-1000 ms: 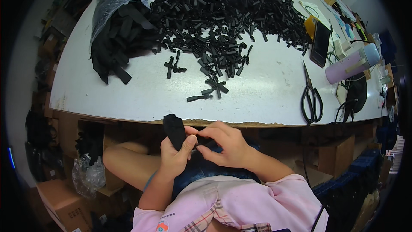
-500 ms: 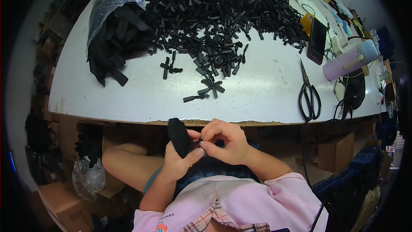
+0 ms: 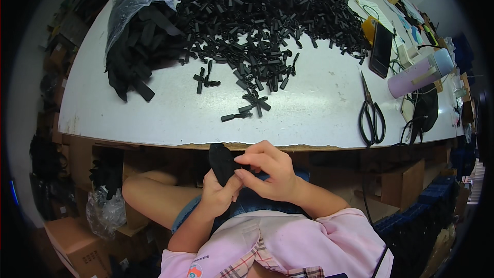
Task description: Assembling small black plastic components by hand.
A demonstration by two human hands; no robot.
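My left hand [image 3: 214,195] is closed around a folded black fabric strip [image 3: 221,160], which stands up above the fingers just in front of the table edge. My right hand [image 3: 272,173] meets it from the right, its thumb and index finger bent together at the strip's right edge. Something dark sits between those fingertips, too small and hidden to make out. Beyond the hands, a few small black tab-like pieces with loops [image 3: 254,104] lie loose on the white table [image 3: 170,118]. Behind them rises a large heap of the same pieces [image 3: 267,5].
At the left, a clear plastic bag [image 3: 141,0] spills black fabric strips [image 3: 139,46]. Black-handled scissors [image 3: 370,116] lie at the right, near a phone [image 3: 381,50], yellow tape [image 3: 369,28] and a lilac bottle [image 3: 418,74]. Cardboard boxes [image 3: 77,247] stand below the table.
The fabric strip and my left hand have shifted slightly right. My right fingertips, earlier pinching a small dark thing beside the strip, now lie against the strip's edge.
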